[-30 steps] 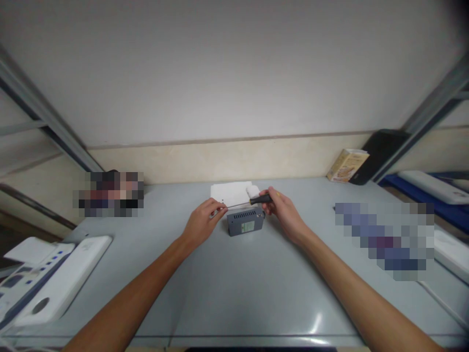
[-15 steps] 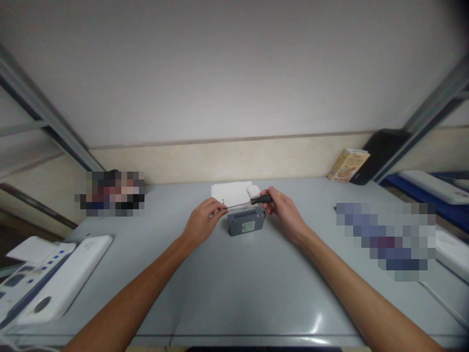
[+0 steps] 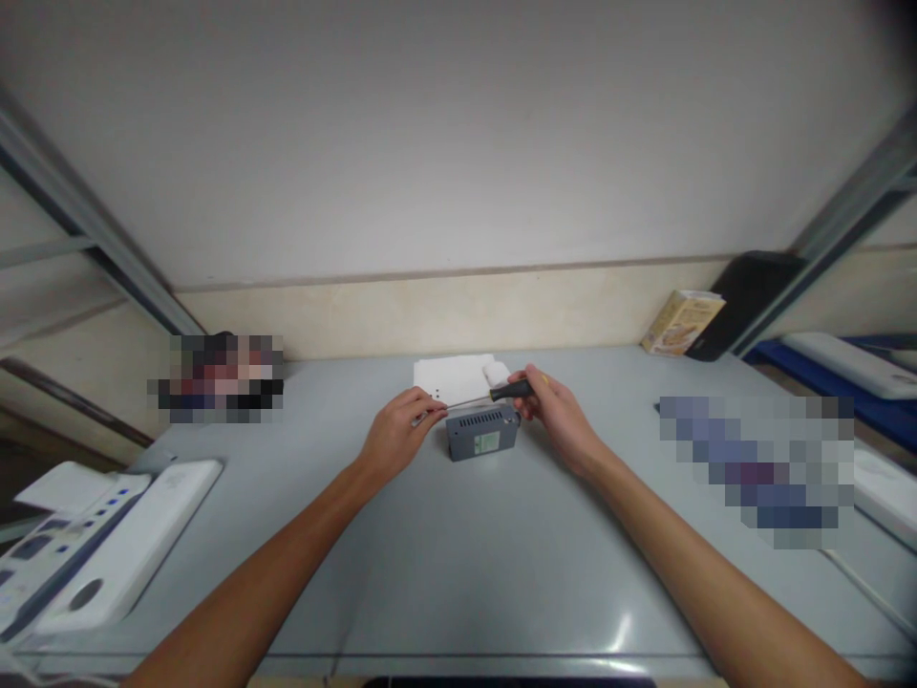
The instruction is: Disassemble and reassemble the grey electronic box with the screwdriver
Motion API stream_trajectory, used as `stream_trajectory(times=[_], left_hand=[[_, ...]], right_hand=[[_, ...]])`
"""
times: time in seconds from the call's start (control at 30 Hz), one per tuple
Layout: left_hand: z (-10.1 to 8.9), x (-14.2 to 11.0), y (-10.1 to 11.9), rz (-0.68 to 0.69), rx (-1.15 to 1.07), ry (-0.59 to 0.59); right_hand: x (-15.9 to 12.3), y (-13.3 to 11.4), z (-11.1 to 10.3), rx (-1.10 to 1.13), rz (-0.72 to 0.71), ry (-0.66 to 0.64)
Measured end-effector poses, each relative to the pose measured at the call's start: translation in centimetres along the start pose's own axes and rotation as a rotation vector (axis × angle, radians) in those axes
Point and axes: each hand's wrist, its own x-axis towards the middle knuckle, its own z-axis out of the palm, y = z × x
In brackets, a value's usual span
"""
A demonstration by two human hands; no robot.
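A screwdriver [image 3: 510, 390] with a black handle and thin metal shaft lies nearly level above a small grey metal box. My right hand [image 3: 555, 416] is closed round the handle. At the other end, my left hand [image 3: 394, 435] pinches the tip of the shaft; whether a tiny part is also between those fingers is hidden. Just below, the grey box [image 3: 483, 440] stands on its long side, with a row of vent slots on top and a pale label facing me. Neither hand visibly grips it. Behind it, white paper [image 3: 458, 373] carries several tiny dark pieces [image 3: 437, 393], possibly screws.
A crumpled white item [image 3: 494, 373] rests at the paper's right. On the grey table [image 3: 458, 573], white flat packages [image 3: 136, 545] lie left. A yellow carton [image 3: 683, 323] and a black case [image 3: 749, 301] lean at the back right. Blurred-out items sit on both sides.
Almost nothing differs. Both hands keep the same hold on the screwdriver, and the view has shifted very slightly.
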Motion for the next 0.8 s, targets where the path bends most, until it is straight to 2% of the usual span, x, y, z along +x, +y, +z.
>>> stream_trajectory(times=[0.3,0.6,0.73,0.8], left_hand=[[-0.2,0.0,0.2,0.016,0.013,-0.016],[-0.1,-0.1,0.1,0.101,0.070,-0.061],[-0.3,0.0,0.4,0.101,0.045,-0.039],[-0.5,0.1,0.6,0.080,0.054,0.016]], right_hand=[[-0.3,-0.5,0.2,-0.039,-0.015,0.010],[-0.4,-0.7,0.3,-0.129,-0.111,-0.023],[-0.2,-0.8,0.4,-0.122,-0.174,0.022],[-0.1,-1.2,0.1,-0.127,-0.224,0.082]])
